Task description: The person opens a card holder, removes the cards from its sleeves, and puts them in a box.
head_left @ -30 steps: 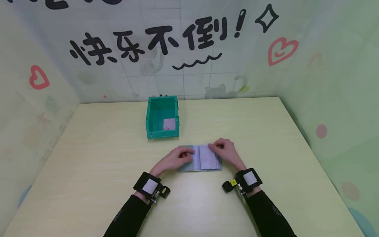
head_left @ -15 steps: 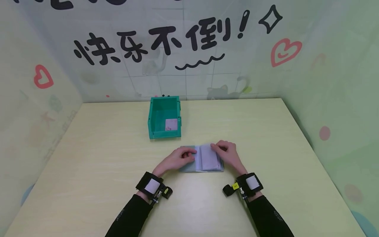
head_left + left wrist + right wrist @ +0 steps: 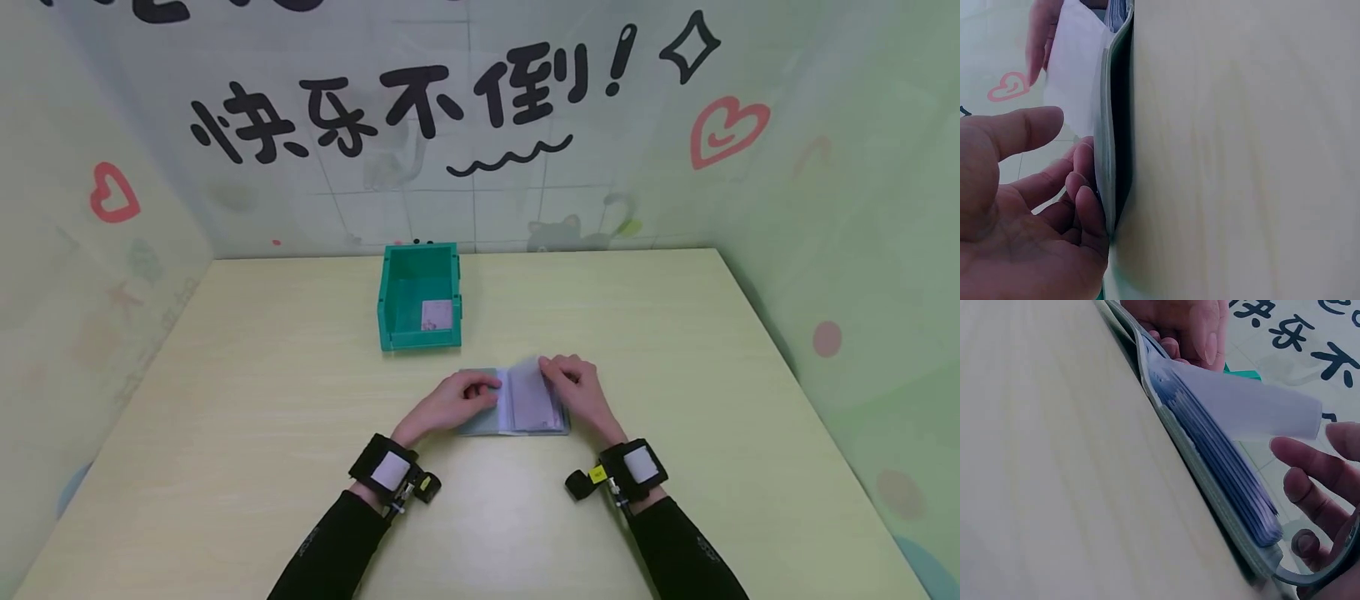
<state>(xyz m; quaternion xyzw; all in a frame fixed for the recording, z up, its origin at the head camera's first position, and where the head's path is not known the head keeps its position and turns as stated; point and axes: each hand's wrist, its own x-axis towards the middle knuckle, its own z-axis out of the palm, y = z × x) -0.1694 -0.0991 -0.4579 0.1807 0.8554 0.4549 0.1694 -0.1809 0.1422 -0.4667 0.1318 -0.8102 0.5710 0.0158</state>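
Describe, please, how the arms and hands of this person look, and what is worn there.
The left hand and right hand are bare. Black sleeves, with small pale lettering, cover the forearms. Each wrist has a black mount bearing a white square, plus a small black camera with a yellow label.

left hand (image 3: 1025, 225): fingers against open booklet (image 3: 1107, 119), left end | white page (image 3: 1075, 69): raised | right hand (image 3: 1040, 37): right, at page edge
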